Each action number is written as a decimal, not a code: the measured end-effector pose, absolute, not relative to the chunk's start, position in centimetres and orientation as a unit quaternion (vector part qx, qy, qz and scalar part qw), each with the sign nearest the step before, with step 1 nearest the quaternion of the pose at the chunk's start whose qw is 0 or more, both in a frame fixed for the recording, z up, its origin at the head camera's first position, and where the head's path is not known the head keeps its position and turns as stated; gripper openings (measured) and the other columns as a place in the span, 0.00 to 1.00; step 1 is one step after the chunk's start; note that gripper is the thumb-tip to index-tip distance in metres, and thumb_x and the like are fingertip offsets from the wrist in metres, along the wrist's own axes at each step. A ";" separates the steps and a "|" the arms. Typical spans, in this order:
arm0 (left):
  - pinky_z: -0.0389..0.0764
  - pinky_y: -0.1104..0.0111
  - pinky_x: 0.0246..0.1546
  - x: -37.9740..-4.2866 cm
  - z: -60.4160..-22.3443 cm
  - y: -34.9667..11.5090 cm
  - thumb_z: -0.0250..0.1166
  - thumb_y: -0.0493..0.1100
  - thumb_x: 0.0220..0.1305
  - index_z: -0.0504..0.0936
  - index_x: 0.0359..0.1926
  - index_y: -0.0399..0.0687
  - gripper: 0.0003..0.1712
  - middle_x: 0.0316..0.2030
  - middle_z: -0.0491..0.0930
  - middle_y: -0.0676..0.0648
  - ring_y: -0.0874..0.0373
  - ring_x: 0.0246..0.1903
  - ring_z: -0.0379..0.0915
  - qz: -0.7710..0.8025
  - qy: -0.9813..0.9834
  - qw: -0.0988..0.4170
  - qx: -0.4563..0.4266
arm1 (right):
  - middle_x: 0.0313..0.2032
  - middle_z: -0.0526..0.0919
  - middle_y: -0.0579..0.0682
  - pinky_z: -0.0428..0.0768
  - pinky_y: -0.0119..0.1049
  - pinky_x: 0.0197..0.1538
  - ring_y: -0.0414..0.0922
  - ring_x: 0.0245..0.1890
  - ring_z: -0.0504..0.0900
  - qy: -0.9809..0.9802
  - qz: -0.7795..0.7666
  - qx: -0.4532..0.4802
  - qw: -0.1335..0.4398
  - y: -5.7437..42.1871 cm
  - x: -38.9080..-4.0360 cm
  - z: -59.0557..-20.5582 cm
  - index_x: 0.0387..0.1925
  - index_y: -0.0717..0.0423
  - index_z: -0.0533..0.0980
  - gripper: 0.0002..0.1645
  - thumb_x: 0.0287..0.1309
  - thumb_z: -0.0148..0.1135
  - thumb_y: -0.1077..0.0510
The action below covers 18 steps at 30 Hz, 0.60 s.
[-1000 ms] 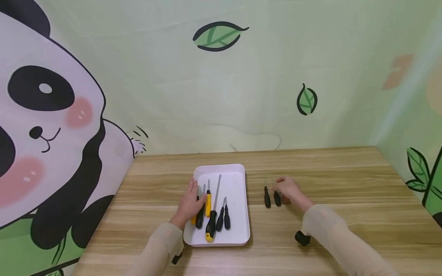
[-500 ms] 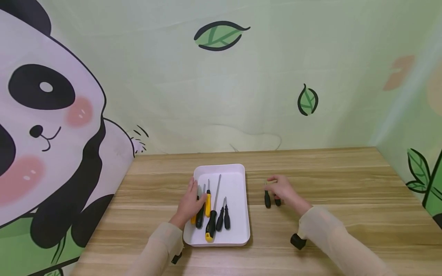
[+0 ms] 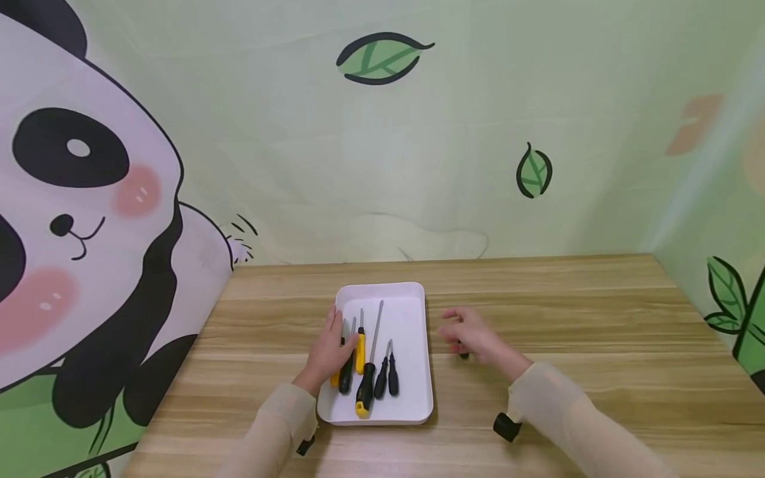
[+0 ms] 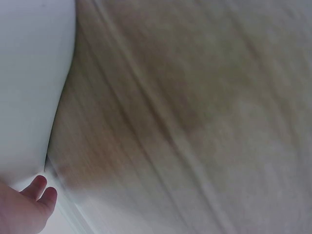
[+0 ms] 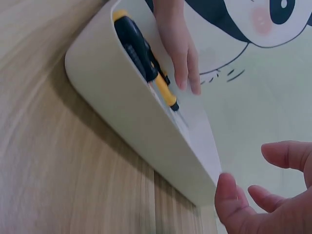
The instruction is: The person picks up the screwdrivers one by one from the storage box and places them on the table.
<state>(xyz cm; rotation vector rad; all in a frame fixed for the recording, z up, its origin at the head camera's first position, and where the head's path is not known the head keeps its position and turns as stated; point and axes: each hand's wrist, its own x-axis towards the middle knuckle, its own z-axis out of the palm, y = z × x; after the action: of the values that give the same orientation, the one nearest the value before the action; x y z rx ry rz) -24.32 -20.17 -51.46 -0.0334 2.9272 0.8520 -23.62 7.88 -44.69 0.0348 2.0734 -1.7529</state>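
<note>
A white tray point(image 3: 412, 398) holds several screwdrivers, among them a large black-and-yellow screwdriver point(image 3: 365, 390), a yellow-handled screwdriver point(image 3: 360, 352) and a small black screwdriver point(image 3: 393, 377). My left hand point(image 3: 329, 355) rests along the tray's left rim, its fingers straight and its thumb over the handles there. Right of the tray, my right hand point(image 3: 472, 334) hovers low over the table, with its thumb and fingers apart in the right wrist view. Beneath it a black handle end point(image 3: 463, 356) pokes out; the hand hides the rest of that screwdriver and the spot beside it.
The wooden table point(image 3: 574, 318) runs back to a green printed backdrop point(image 3: 287, 133) with a panda point(image 3: 161, 285) at the left. Black wrist devices point(image 3: 507, 427) are worn under both sleeves. The tray's wall point(image 5: 126, 122) stands close to the right fingertips.
My right hand has moved left across the two small screwdrivers beside the tray, now covering most of them, and its fingers are spread. The left hand has stayed on the tray.
</note>
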 end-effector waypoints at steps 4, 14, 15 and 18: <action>0.55 0.54 0.63 -24.3 -51.4 -20.2 0.50 0.57 0.61 0.44 0.68 0.43 0.42 0.69 0.34 0.47 0.46 0.66 0.45 0.280 0.959 0.051 -0.012 | 0.30 0.70 0.50 0.80 0.34 0.29 0.42 0.25 0.72 0.723 -0.650 0.008 0.234 7.0 -23.2 -44.6 0.56 0.69 0.59 0.29 0.52 0.54 0.66; 0.54 0.54 0.63 -24.2 -51.3 -20.3 0.50 0.55 0.61 0.44 0.67 0.39 0.42 0.69 0.36 0.45 0.46 0.66 0.46 0.279 0.959 0.040 0.003 | 0.30 0.72 0.52 0.82 0.39 0.32 0.46 0.29 0.79 0.678 -0.678 -0.002 0.286 5.0 -22.4 -44.7 0.54 0.69 0.59 0.27 0.52 0.53 0.66; 0.54 0.54 0.63 -24.2 -51.3 -20.3 0.49 0.55 0.61 0.45 0.67 0.39 0.41 0.69 0.36 0.44 0.46 0.66 0.47 0.279 0.960 0.040 0.004 | 0.31 0.72 0.52 0.82 0.39 0.32 0.46 0.30 0.79 0.678 -0.675 -0.005 0.290 4.7 -22.3 -44.8 0.54 0.69 0.59 0.27 0.53 0.53 0.66; 0.54 0.54 0.63 -24.2 -51.3 -20.3 0.49 0.55 0.61 0.45 0.67 0.39 0.41 0.69 0.36 0.44 0.45 0.66 0.46 0.278 0.960 0.040 0.006 | 0.34 0.74 0.56 0.82 0.40 0.32 0.48 0.31 0.80 0.686 -0.666 0.000 0.294 3.9 -22.2 -44.9 0.54 0.67 0.61 0.26 0.53 0.54 0.65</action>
<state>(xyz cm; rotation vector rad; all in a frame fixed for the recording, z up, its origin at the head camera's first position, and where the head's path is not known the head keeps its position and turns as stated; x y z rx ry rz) -24.21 -20.29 -51.33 0.0177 2.9412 0.8521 -22.16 3.88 -44.85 -0.0011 1.8269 -1.7723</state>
